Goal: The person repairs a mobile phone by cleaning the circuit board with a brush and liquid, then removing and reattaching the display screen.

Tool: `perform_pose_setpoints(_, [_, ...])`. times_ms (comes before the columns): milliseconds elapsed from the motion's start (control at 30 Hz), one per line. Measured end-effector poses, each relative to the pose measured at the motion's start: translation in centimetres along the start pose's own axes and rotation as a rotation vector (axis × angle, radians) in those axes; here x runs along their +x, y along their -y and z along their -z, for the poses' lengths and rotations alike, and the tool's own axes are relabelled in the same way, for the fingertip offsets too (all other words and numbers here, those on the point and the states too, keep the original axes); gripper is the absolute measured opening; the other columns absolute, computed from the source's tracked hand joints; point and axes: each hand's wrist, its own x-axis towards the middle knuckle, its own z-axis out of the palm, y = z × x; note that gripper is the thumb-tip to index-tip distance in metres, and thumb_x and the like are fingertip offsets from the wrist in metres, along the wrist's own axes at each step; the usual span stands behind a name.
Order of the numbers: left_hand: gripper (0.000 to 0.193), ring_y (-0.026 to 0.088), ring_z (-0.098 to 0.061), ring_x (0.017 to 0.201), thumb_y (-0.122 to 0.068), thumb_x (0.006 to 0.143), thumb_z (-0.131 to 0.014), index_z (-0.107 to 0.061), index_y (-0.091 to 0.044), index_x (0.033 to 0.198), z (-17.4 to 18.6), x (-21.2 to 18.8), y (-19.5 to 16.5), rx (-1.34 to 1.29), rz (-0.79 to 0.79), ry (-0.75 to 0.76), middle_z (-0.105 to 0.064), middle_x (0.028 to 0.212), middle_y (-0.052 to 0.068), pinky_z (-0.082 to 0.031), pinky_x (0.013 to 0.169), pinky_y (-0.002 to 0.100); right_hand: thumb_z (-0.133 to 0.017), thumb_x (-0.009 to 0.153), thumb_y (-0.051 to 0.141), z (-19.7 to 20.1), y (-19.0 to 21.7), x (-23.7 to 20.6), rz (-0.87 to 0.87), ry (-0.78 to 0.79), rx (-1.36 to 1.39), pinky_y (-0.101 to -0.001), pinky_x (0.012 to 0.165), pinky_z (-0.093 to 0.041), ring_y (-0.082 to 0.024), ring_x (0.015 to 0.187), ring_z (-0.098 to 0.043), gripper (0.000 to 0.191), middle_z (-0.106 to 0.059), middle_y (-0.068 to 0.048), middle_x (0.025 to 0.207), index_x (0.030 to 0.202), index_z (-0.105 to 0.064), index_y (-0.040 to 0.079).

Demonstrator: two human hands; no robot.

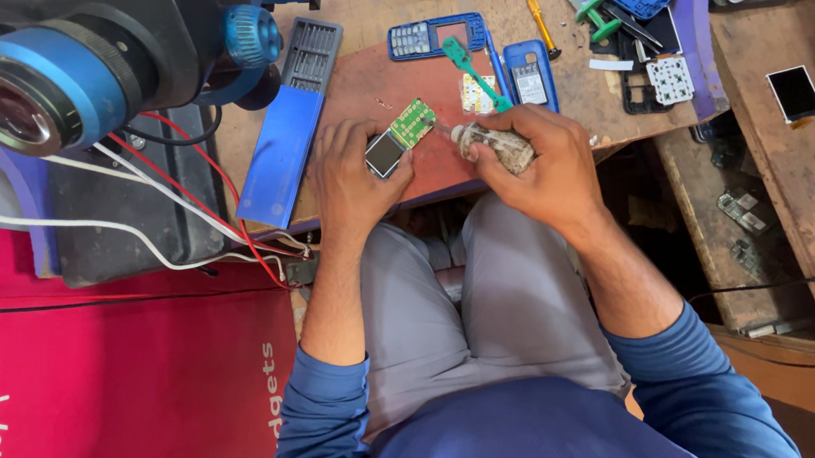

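My left hand (352,177) pinches a small phone circuit board (400,136) with a green keypad area and a little dark screen, holding it at the near edge of the reddish work mat (369,85). My right hand (542,162) is closed around a small grimy bottle (494,145) whose thin nozzle points left and touches the board's right end. Both hands sit just above my lap, with blue sleeves on my arms.
A microscope head (78,58) looms at upper left over a black box with red and white wires (183,206). A blue screwdriver case (290,137) lies left of the mat. Blue phone housings (436,35), a green tool (474,71), screwdrivers and a loose display (795,92) lie on the wooden bench.
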Motion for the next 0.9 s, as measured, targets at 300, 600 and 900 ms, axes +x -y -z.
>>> perform_pose_setpoints(300, [0.035,0.034,-0.061,0.1,-0.025,0.077,-0.086,-0.067,-0.006,0.1,0.1,0.2,0.2,-0.002,-0.001,0.003,-0.068,0.101,0.011,-0.049,0.087,0.047,-0.08,0.089,0.017,0.8,0.6,-0.5,-0.008,0.0,-0.058,-0.0381,0.084,-0.059,-0.032,0.096,-0.075,0.026,-0.076,-0.014,0.105,0.108,-0.072,0.0])
perform_pose_setpoints(600, [0.035,0.034,-0.061,0.1,-0.025,0.078,-0.085,-0.068,-0.006,0.102,0.3,0.2,-0.2,0.0,-0.005,-0.003,-0.068,0.102,0.01,-0.049,0.087,0.047,-0.08,0.094,0.02,1.0,-0.3,-0.7,-0.063,-0.06,-0.038,-0.0366,0.083,-0.057,-0.028,0.095,-0.075,0.03,-0.075,-0.015,0.105,0.117,-0.074,0.001])
perform_pose_setpoints(900, [0.037,0.033,-0.061,0.108,-0.025,0.076,-0.085,-0.07,-0.004,0.103,0.2,0.5,0.3,-0.036,-0.027,-0.005,-0.065,0.117,0.01,-0.049,0.093,0.045,-0.085,0.09,0.023,1.6,-10.4,7.2,-0.304,-0.081,0.499,-0.0291,0.089,-0.054,-0.014,0.1,-0.066,0.045,-0.073,-0.005,0.112,0.126,-0.072,0.0])
